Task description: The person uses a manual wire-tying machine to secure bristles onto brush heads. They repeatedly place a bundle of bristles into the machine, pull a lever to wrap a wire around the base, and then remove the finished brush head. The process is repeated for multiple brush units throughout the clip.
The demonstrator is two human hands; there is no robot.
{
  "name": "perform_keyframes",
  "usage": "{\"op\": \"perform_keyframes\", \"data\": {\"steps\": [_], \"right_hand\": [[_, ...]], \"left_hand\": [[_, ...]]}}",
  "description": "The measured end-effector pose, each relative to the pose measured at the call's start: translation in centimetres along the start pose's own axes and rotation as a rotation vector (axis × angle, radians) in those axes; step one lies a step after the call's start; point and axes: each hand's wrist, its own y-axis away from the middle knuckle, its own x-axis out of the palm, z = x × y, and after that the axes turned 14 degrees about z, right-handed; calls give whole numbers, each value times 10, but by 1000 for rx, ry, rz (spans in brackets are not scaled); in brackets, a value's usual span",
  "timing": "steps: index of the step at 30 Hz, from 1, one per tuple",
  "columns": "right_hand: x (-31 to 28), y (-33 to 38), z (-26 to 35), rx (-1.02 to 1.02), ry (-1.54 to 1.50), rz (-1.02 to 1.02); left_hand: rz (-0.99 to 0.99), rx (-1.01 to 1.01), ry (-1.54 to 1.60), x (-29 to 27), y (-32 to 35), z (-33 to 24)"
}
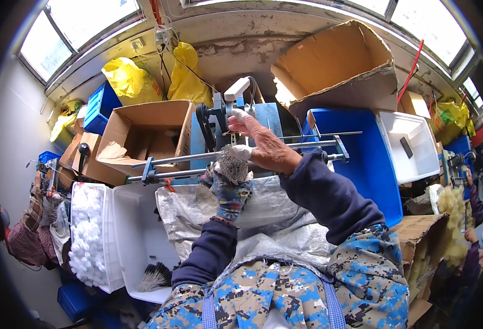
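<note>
Grey bristle bundle grasped in left hand, right hand spread beside it

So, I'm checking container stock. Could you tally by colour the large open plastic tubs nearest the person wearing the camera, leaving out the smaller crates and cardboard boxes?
White: 3 (outer left tub, inner left tub, right white tub)
Blue: 1 (big blue tub, beside the right white tub)
Total: 4

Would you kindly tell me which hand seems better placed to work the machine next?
Probably the right: the right hand is up by the machine, fingers spread, while the left hand holds a grey bristle bundle.
</note>
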Motion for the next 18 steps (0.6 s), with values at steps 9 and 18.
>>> {"op": "perform_keyframes", "data": {"steps": [9, 18], "right_hand": [[71, 8, -13, 140, -675, -199], [158, 25, 70, -146, -1, -304]], "left_hand": [[264, 52, -296, 17, 6, 29], [181, -247, 578, -86, 51, -14]]}}
